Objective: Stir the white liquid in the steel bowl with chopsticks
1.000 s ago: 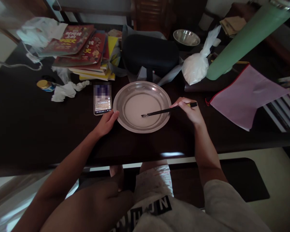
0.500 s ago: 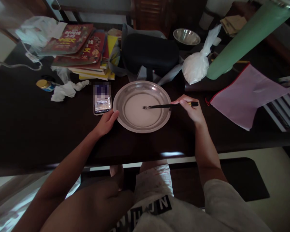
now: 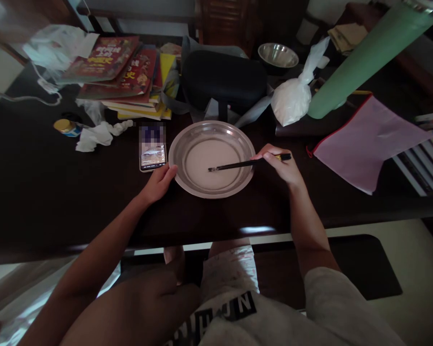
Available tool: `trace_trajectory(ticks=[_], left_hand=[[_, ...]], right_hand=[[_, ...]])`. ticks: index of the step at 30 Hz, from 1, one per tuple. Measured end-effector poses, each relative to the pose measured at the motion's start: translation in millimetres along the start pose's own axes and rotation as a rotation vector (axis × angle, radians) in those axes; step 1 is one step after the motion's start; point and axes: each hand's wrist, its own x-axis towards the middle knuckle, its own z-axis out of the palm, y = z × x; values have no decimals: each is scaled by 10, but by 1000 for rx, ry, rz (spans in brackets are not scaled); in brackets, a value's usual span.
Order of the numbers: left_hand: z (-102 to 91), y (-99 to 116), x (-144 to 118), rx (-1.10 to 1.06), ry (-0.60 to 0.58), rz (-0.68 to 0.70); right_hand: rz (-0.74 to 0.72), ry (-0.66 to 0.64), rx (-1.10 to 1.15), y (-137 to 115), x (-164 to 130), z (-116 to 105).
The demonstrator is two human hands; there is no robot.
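A round steel dish (image 3: 182, 144) holding a pale milky liquid sits on the dark table (image 3: 39, 192) in front of me. My right hand (image 3: 283, 168) grips dark chopsticks (image 3: 238, 165) at the dish's right rim, with their tips dipped into the liquid near its centre. My left hand (image 3: 159, 183) rests against the dish's lower left rim, fingers curled on the edge. A lit phone (image 3: 152, 146) lies just left of the dish, above my left hand.
Behind the dish are a black case (image 3: 223, 81), a stack of books (image 3: 126, 72), a white tied bag (image 3: 292, 98), a small steel bowl (image 3: 277, 55) and a green roll (image 3: 361, 57). A pink pouch (image 3: 368, 139) lies right; crumpled tissue (image 3: 97, 134) and a small jar (image 3: 65, 127) lie left.
The chopstick tips swept through the liquid, from the lower middle up toward the centre, then back down and left. My left hand stayed on the rim.
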Motion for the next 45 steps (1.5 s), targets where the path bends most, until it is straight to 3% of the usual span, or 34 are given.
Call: trace_trajectory(ticks=[5, 10, 15, 20, 24, 29, 34, 39, 43, 45], left_hand=[[-4, 13, -2, -9, -8, 4], [-4, -6, -1, 16, -6, -4], [-1, 6, 0, 20, -3, 21], [1, 43, -2, 14, 0, -6], [0, 37, -4, 17, 2, -10], [0, 28, -5, 0, -4, -7], [-2, 37, -9, 4, 0, 0], [-5, 37, -9, 22, -3, -8], [0, 37, -8, 7, 2, -7], [1, 36, -7, 5, 2, -11]], right_hand=[[-9, 87, 9, -2, 1, -4], [-3, -18, 12, -3, 2, 7], [4, 83, 16, -5, -5, 1], [-2, -24, 18, 8, -1, 6], [-4, 78, 2, 12, 1, -5], [1, -8, 2, 0, 2, 5], [3, 98, 7, 8, 1, -3], [12, -11, 7, -4, 5, 11], [18, 90, 7, -15, -2, 4], [19, 68, 11, -12, -3, 4]])
